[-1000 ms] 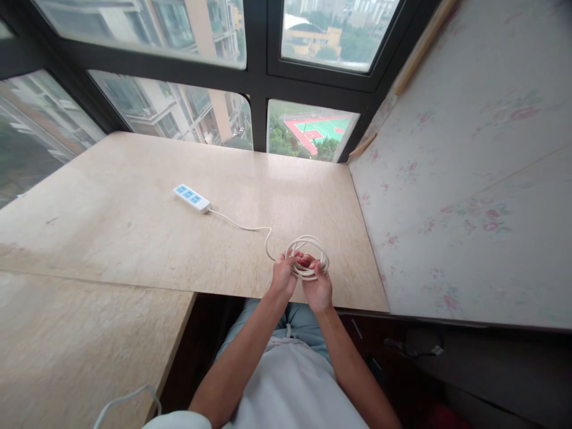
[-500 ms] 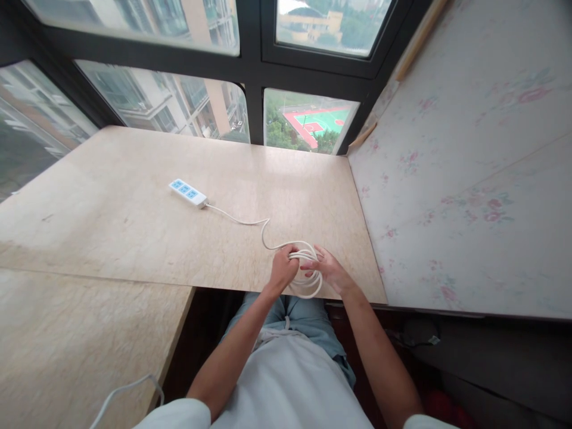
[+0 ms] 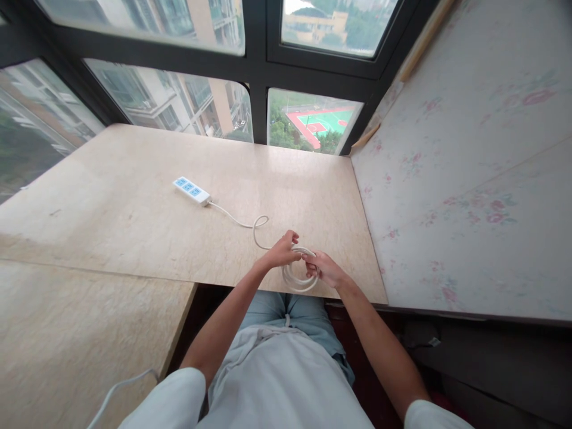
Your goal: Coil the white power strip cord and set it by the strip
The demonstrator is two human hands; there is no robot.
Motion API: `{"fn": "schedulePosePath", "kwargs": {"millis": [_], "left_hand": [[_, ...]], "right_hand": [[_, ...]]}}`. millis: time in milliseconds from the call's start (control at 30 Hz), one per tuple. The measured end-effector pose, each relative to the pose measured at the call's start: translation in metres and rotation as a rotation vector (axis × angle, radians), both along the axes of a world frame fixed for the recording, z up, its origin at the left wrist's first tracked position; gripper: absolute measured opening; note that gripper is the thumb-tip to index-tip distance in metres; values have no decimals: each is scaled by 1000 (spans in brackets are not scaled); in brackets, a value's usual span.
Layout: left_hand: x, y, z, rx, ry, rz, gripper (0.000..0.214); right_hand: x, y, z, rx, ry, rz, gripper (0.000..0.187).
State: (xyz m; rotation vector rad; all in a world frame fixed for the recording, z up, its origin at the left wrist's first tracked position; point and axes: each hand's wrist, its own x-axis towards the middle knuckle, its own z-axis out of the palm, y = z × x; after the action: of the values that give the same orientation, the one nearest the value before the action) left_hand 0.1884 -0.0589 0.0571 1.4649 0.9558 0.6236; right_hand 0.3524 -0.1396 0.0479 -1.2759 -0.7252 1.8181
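Observation:
A white power cord coil (image 3: 297,288) hangs in several loops at the front edge of the sill. My right hand (image 3: 326,268) is closed around the right side of these loops. At the top left of the coil is my left hand (image 3: 282,250), its fingers lifted and apart from the thumb, which lies against the loops. Some of the cord passes out of sight beneath that hand. A white power strip (image 3: 192,191) with blue socket faces lies further back on the left. Its cord runs to the coil, with one small loose loop (image 3: 260,221) on the surface.
The beige marble-look sill (image 3: 134,232) reaches back to the dark window frame (image 3: 257,77). On the right stands a flower-patterned wall (image 3: 460,179). Another white cable (image 3: 117,390) lies on the lower-left ledge (image 3: 80,333).
My left hand has loosened from the coil and opened, rising slightly. My right hand has closed on the loops. The loose cord near the strip has curled into a small loop.

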Motion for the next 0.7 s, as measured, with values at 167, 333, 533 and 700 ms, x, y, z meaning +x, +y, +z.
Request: {"fn": "schedulePosePath", "kwargs": {"millis": [167, 333, 533, 700], "left_hand": [[2, -8, -11, -125, -25, 66, 65], [-2, -21, -14, -264, -162, 166, 70], [-4, -34, -19, -232, -201, 287, 61], [-3, -42, -25, -124, -222, 328, 42]], "right_hand": [[-16, -10, -5, -48, 114, -291, 30], [-28, -15, -13, -13, 158, -430, 23], [-39, -12, -17, 62, 172, -542, 43], [-48, -11, -20, 109, 159, -529, 40]]}}
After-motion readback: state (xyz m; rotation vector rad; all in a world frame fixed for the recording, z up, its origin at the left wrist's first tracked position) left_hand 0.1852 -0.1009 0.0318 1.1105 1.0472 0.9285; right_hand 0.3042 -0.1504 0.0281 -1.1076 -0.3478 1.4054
